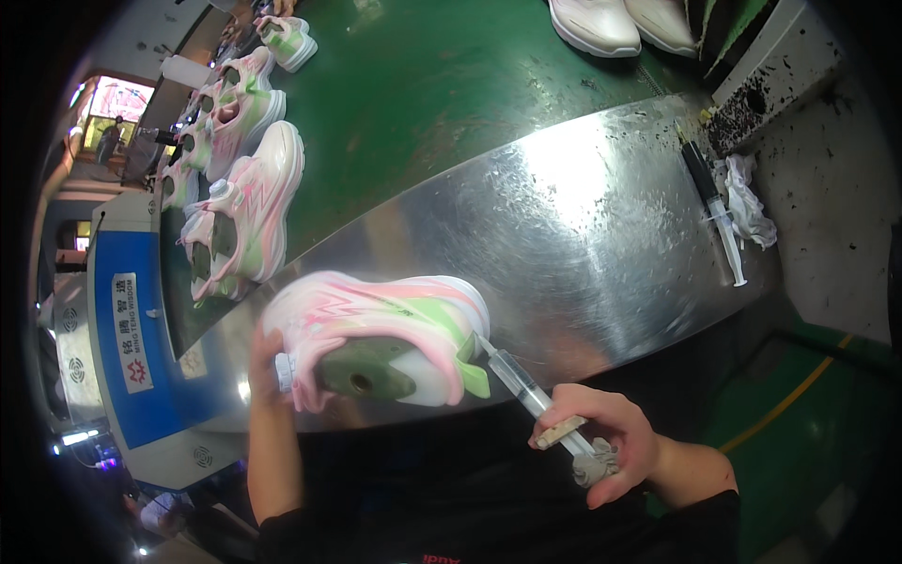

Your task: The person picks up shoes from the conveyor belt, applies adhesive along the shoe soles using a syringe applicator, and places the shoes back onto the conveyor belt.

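Note:
A pink, white and light-green sneaker (395, 296) lies tilted on its side over the near edge of the metal plate, its opening turned toward me. My left hand (268, 362) is closed around the toe end, its fingers mostly hidden by the shoe. In my right hand (606, 428) is a clear syringe (520, 383), gripped by its barrel flange and plunger end. The syringe tip meets the shoe's heel, near the green pull tab (474, 376). A wad of greyish material (594, 462) covers the plunger end.
A shiny metal plate (413, 226) spans the green bench (404, 103). Similar sneakers (254, 197) line the left side; pale shoes (597, 23) stand at the far right. On the plate's right lie a dark-filled syringe (709, 197) and crumpled white tissue (749, 202), beside a stained grey wall (836, 160).

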Demonstrator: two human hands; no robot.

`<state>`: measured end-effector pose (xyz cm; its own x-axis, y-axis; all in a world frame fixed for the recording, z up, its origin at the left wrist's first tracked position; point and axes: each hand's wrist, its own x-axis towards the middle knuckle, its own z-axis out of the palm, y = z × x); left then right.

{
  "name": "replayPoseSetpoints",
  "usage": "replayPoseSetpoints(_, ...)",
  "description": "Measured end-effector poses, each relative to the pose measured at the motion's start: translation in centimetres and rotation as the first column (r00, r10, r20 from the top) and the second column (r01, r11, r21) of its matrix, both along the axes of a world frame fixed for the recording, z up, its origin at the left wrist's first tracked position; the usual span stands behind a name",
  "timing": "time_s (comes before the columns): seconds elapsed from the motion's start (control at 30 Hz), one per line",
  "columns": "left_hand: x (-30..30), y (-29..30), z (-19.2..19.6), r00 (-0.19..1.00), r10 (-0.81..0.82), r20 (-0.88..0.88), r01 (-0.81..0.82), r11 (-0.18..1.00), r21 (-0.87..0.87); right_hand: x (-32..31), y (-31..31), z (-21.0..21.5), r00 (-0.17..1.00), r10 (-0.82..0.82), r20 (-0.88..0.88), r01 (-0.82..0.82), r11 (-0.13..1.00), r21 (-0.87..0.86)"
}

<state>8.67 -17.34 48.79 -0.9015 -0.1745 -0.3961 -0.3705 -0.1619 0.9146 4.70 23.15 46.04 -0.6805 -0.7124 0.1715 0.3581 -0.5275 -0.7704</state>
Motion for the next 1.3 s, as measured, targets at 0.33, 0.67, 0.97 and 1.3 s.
replayPoseSetpoints(0.33, 5.7, 1.9, 1.1, 0.975, 0.216, 0.059, -0.220, 0.973, 0.072, 0.1, -1.6, 0.3, 0.994, -0.005, -0.109, 0.015, 0.996, 0.090)
replayPoseSetpoints(0.67, 8.2, 5.2, 2.1, 0.961, 0.207, 0.181, -0.242, 0.949, 0.201, 1.0, -2.0, 1.0, 0.989, -0.005, -0.145, 0.028, 0.987, 0.155)
replayPoseSetpoints(0.97, 10.5, 8.2, 1.7, 0.976, 0.086, 0.198, -0.178, 0.841, 0.512, 1.7, -2.3, 2.3, 0.975, -0.015, -0.220, 0.067, 0.971, 0.231)
replayPoseSetpoints(1.3, 12.0, 11.6, 0.1, 0.976, 0.051, 0.214, -0.192, 0.673, 0.714, 1.4, -2.6, 5.9, 0.965, 0.132, -0.226, -0.051, 0.942, 0.333)
